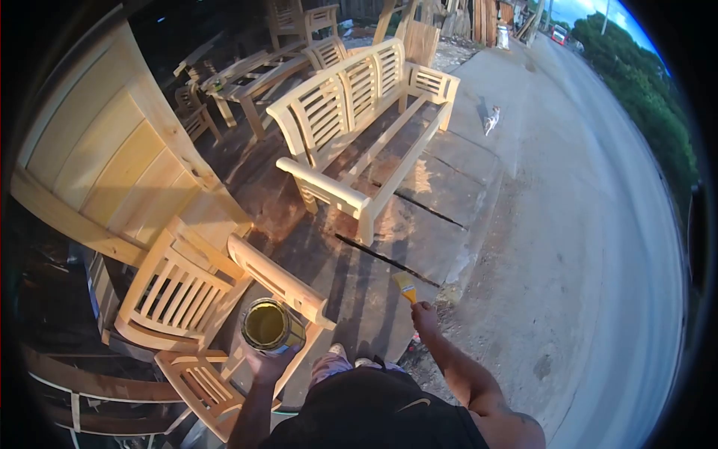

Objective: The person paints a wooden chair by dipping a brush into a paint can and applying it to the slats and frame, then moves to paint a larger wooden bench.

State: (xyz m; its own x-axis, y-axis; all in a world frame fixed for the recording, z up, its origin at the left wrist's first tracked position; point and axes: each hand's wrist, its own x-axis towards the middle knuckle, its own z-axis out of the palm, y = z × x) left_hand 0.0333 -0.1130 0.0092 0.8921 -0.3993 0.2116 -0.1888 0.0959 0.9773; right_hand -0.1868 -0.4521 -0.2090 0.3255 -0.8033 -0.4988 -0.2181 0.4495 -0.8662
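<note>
An open can [266, 325] of yellowish liquid sits in my left hand [268, 364], whose fingers wrap round its lower side. My right hand [424, 317] is closed on the handle of a paintbrush [405, 286] with a yellow handle and pale bristles, pointing forward over the ground. Just beyond the can is the armrest [277, 280] of a wooden chair with a slatted back [179, 294]. Ahead stands a long pale wooden bench [347, 97] with a slatted back and an open seat frame; neither hand touches it.
A large wooden door panel [112, 150] leans at the left. Behind the bench are more wooden furniture frames [254, 82]. A small white dog [491, 120] is on the pavement beside the road [591, 209]. A red vehicle [559, 34] is far off.
</note>
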